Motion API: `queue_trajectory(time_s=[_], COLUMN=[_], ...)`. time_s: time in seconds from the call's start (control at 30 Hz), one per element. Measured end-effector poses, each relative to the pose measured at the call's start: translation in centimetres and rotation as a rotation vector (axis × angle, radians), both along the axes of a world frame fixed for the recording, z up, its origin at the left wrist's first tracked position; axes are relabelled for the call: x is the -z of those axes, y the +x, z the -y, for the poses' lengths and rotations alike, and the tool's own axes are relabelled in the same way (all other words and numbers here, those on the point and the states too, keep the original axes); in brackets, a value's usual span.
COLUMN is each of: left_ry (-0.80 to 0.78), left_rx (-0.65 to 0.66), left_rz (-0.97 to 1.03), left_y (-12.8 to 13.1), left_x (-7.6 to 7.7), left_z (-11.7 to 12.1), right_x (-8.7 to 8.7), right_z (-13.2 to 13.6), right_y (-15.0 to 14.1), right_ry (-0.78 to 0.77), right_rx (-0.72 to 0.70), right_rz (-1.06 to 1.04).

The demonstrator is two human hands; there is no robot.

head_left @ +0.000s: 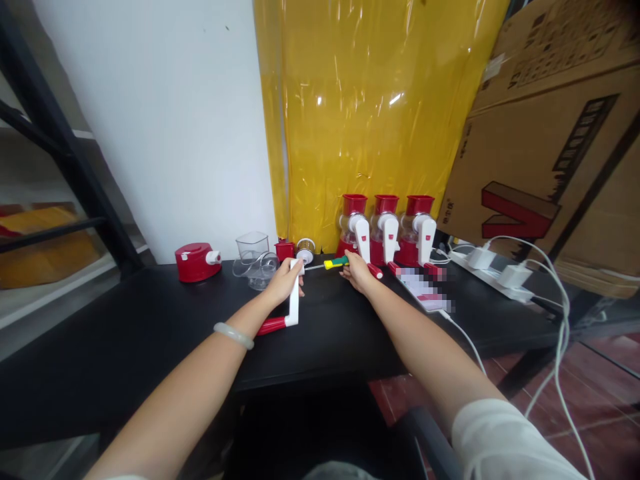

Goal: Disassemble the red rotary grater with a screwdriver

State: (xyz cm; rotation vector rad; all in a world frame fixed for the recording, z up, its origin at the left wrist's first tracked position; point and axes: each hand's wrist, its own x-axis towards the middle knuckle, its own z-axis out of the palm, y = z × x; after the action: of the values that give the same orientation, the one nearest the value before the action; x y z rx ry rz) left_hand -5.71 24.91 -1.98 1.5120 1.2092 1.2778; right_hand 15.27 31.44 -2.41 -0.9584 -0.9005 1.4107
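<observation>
My left hand [286, 283] is closed around the upper end of a white crank handle [295, 303], whose red grip [273, 325] points toward my left forearm. In my right hand [357, 272] is a screwdriver [336, 263] with a green and yellow handle. Its thin metal shaft points left and reaches the top end of the crank; whether the tip sits in a screw is too small to tell. Just behind my left hand are a clear plastic housing [256, 260], a small red part [285, 249] and a metal grater drum [305, 250].
A red base [198, 262] stands at the left on the black table [150, 320]. Several assembled red-and-white rotary graters [385, 230] stand at the back right. Near them lie a phone [423, 290] on a cable and a power strip [493, 277]. Large cardboard boxes [540, 153] rise behind.
</observation>
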Motion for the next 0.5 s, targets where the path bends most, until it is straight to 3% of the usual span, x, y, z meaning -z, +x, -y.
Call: queue_trajectory(time_s=[0.23, 0.5], left_ry=[0.012, -0.001], left_rx=[0.008, 0.010], left_rz=[0.001, 0.008], left_y=[0.07, 0.22], left_x=[-0.16, -0.44], left_z=[0.08, 0.40], right_x=[-0.17, -0.35], right_z=[-0.46, -0.48], right_y=[-0.24, -0.22], right_ry=[-0.013, -0.006], right_rx=[0.011, 0.045], right_rz=[-0.100, -0.075])
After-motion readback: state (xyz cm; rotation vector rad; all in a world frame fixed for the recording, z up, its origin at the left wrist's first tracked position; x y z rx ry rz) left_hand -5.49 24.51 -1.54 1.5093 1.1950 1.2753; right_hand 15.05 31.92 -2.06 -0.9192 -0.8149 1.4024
